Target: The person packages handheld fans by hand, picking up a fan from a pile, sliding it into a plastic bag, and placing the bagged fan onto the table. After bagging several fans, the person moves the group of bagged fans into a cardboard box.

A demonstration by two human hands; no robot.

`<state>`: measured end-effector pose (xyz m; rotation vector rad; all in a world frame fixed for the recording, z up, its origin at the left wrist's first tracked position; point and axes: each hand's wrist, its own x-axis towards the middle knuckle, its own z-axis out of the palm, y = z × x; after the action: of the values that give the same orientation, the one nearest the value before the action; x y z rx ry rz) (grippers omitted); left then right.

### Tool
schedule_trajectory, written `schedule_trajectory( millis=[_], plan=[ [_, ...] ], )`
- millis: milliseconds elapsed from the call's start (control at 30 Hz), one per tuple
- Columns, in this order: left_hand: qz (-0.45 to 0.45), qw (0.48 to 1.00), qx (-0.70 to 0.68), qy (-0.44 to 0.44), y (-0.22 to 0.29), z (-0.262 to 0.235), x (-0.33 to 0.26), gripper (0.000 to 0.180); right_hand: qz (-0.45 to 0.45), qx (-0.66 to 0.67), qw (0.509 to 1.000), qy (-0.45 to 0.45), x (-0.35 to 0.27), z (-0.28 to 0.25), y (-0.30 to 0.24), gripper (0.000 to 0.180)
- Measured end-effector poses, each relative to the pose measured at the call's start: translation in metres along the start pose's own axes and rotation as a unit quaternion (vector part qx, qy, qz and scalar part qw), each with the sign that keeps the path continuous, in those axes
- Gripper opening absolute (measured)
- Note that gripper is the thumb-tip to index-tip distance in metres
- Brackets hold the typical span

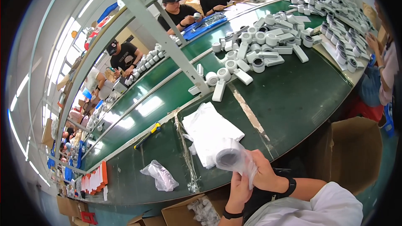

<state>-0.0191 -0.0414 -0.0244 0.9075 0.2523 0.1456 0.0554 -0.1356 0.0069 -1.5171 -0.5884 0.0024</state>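
You are in a factory assembly hall: your long green bench (293,96) carries heaps of matching white devices (260,37), black-shirted co-workers (173,16) are busy across from you, and a cardboard box (356,150) stands nearby.

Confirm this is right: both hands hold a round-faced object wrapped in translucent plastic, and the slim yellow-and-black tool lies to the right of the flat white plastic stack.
No: the head view shows the yellow-and-black tool left of the white plastic stack. The left hand and right hand do hold the wrapped round-faced object.
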Motion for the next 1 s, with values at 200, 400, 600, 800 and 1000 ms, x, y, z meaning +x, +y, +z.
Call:
schedule_trajectory(
  millis=[200,400,600,800,1000],
  plan=[
    [0.001,0.998,-0.057,0.0,0.026,-0.024,-0.005,0.051,-0.149,-0.197,0.966,0.07,0.024,-0.009,-0.005,0.017],
    [0.098,0.991,-0.082,0.032,0.031,-0.048,-0.024,0.046,-0.16,-0.138,0.977,-0.025,0.005,-0.001,0.0,0.018],
    [0.237,0.948,0.046,0.209,0.061,-0.085,-0.049,0.032,-0.1,-0.155,0.959,-0.216,0.001,0.0,-0.005,0.02],
    [0.343,0.698,0.326,0.538,0.153,-0.153,-0.106,0.039,0.047,-0.112,0.975,-0.184,0.008,-0.032,0.023,0.024],
    [0.245,0.51,0.503,0.653,0.171,-0.243,-0.091,0.045,0.08,-0.056,0.99,-0.105,0.005,-0.032,0.051,0.015]
  ],
)
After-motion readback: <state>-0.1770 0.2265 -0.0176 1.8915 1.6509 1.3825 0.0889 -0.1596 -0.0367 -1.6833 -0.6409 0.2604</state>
